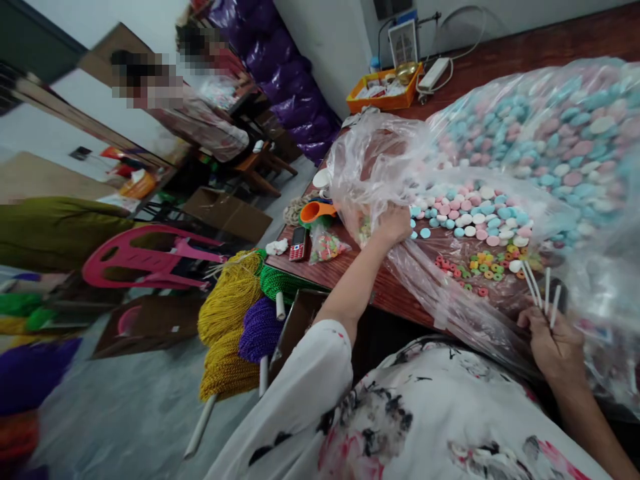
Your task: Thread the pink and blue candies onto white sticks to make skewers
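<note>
The right hand (555, 340) holds several white sticks (547, 287). The left hand (395, 223) touches a clear bag (370, 143); its fingers are hidden, grip unclear. Between them, rings (487, 264) lie on the desk (320, 269), discs (480, 219) just behind.

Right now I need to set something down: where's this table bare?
Bare wood runs along the wall, behind the big disc bag, right of the power strip. Crowded: between left hand and right hand, with loose discs, colored rings, clear plastic; also beside the phone.
</note>
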`<state>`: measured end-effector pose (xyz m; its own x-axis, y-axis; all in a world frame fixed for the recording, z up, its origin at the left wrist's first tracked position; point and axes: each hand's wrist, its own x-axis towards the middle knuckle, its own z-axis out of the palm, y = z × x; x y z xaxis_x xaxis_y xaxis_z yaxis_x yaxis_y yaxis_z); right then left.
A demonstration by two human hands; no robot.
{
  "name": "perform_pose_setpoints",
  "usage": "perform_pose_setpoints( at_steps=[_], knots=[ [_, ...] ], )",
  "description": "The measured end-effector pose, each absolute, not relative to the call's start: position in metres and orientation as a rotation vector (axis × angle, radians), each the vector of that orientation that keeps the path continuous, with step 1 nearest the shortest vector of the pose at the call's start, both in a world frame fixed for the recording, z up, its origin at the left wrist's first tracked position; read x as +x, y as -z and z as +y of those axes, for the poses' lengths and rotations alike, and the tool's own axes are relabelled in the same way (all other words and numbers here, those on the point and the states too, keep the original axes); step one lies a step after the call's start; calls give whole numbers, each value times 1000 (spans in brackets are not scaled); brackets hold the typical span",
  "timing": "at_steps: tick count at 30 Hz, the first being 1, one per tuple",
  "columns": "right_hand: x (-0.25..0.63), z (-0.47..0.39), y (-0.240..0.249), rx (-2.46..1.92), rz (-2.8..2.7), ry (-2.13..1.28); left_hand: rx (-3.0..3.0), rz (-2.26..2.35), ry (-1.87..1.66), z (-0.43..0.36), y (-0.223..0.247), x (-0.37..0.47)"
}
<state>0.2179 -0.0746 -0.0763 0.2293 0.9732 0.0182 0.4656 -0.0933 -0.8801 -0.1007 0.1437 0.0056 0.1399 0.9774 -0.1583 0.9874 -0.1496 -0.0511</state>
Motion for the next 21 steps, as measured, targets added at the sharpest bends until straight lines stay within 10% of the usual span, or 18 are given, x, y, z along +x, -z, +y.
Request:
perform_pose_setpoints(
  at_steps=[21],
  knots=[
    [225,-78,88,-1660,-1466,-772,2002,2003,-201,99,-10,-112]
  ],
)
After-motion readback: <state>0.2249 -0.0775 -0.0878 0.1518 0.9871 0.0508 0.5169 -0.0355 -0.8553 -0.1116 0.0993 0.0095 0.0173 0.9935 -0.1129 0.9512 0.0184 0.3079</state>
